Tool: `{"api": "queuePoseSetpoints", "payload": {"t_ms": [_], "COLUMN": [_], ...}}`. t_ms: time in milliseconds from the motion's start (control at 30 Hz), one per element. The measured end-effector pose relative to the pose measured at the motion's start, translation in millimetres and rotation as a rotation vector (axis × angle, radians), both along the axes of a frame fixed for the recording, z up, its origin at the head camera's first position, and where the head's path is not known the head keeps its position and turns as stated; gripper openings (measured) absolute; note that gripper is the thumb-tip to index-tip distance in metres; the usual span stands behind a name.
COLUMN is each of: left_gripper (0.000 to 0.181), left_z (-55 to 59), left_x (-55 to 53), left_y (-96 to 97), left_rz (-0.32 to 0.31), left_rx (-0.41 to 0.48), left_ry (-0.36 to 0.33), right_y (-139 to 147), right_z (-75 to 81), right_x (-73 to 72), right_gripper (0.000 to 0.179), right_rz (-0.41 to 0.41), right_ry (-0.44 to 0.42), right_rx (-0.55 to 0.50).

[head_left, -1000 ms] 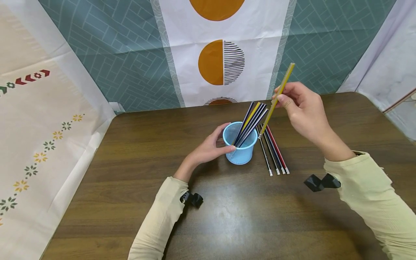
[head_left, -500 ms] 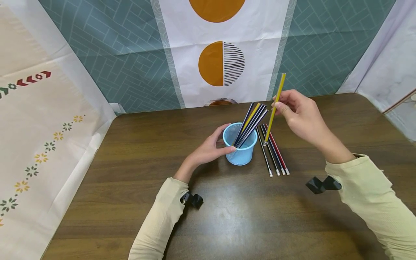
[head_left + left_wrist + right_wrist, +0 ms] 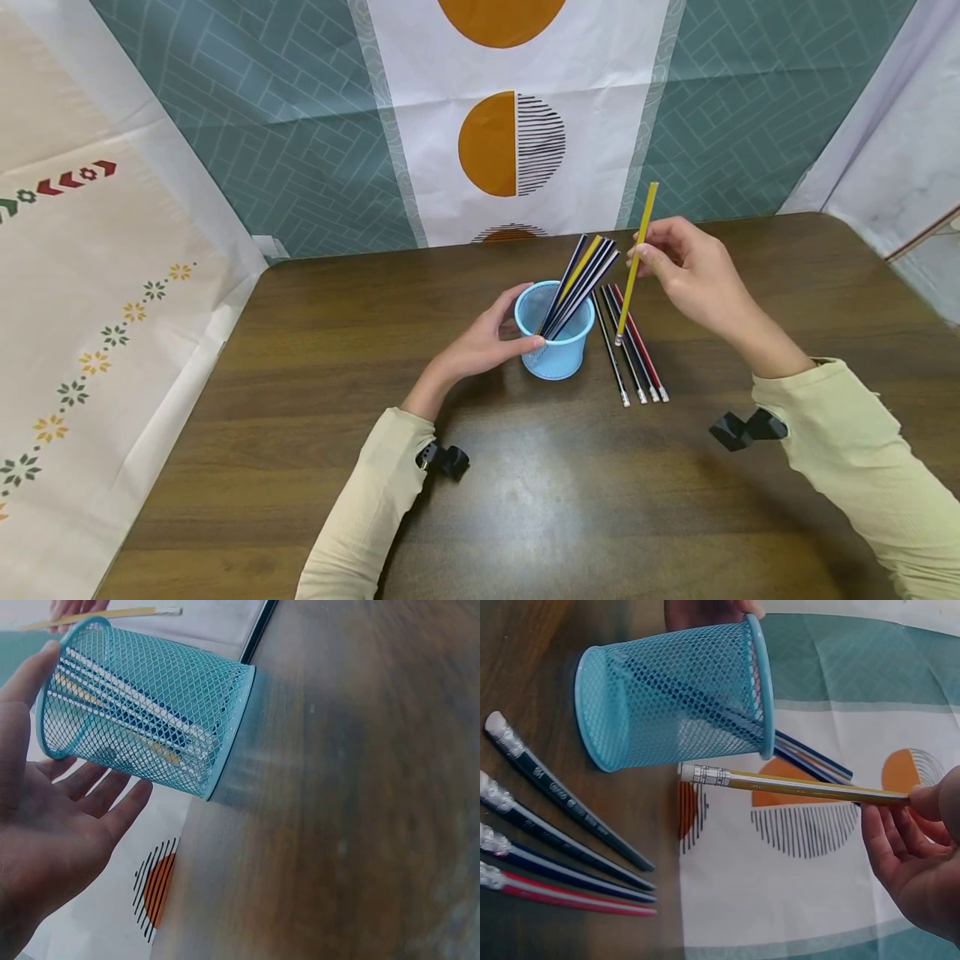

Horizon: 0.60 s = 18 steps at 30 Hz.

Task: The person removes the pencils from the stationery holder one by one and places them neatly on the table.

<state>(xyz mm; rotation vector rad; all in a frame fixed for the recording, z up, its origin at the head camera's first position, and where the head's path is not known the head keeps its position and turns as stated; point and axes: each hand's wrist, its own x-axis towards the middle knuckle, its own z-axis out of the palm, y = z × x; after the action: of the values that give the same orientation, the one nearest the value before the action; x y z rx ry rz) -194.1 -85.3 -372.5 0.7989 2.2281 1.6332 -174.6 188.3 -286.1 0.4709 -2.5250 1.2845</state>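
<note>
My left hand [image 3: 480,346] holds the side of a light blue mesh pencil cup [image 3: 557,364], thumb at the rim and fingers around the far side. Several dark striped pencils and a yellow one lean to the right inside it. My right hand [image 3: 697,275] pinches another yellow pencil [image 3: 628,300] between thumb and fingers, eraser end down. In the right wrist view, this yellow pencil [image 3: 802,785] is beside the cup [image 3: 682,697]. On the table right of the cup lie several pencils side by side, dark ones and a red pencil [image 3: 642,350], erasers toward me.
The brown wooden table [image 3: 315,400] reaches back to a patterned cloth [image 3: 330,125] hanging behind it. A cream cloth [image 3: 97,350] hangs on the left. Black wrist devices sit on both sleeves.
My right hand has come down and the yellow pencil with it, its eraser end shifting right, away from the cup, over the lying pencils. The left hand and cup stay put.
</note>
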Motion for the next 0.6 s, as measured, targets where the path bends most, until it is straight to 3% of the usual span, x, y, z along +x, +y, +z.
{"api": "queuePoseSetpoints", "payload": {"t_ms": [600], "left_gripper": [0.076], "left_z": [0.1], "left_x": [0.4], "left_y": [-0.1], "left_rz": [0.007], "left_rx": [-0.008], "left_ry": [-0.006], "right_y": [9], "right_z": [-17.7], "right_x": [-4.9], "right_gripper": [0.019], "right_rz": [-0.017], "right_ry": [-0.078], "right_rx": [-0.029]}}
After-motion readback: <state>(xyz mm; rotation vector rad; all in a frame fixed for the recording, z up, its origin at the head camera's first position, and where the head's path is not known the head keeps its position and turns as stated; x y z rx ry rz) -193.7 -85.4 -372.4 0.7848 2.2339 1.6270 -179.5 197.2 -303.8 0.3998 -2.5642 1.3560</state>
